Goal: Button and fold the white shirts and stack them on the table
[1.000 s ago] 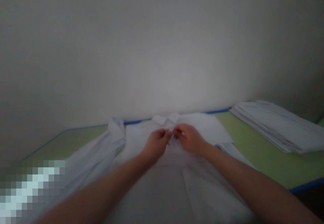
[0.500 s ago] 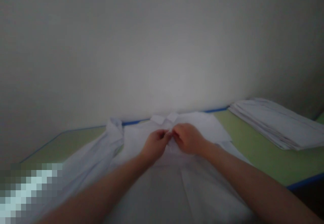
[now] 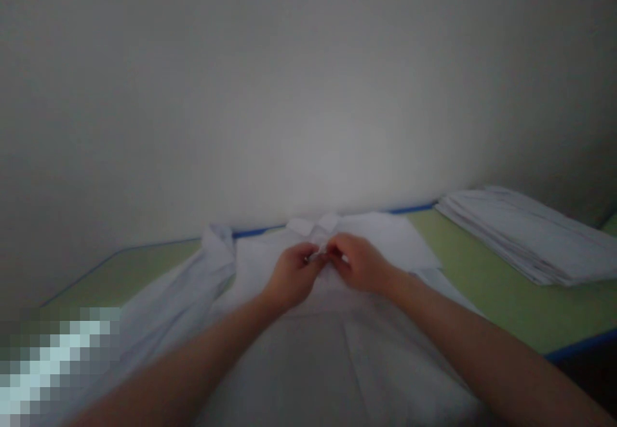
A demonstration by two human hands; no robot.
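Note:
A white shirt (image 3: 270, 350) lies spread front-up on a green table (image 3: 501, 305), its collar (image 3: 313, 226) toward the wall. My left hand (image 3: 292, 274) and my right hand (image 3: 359, 261) meet just below the collar. Both pinch the shirt's front placket between fingertips and thumbs, fingers curled closed. The fabric between them is slightly raised. One sleeve (image 3: 193, 285) is bunched out to the left.
A stack of folded white garments (image 3: 525, 237) lies at the back right of the table. A blue edge strip (image 3: 578, 350) borders the table. A plain wall rises right behind. A blurred patch covers the lower left corner.
Both hands have stayed at the same spot below the collar. Their fingertips have closed in a little tighter on the placket.

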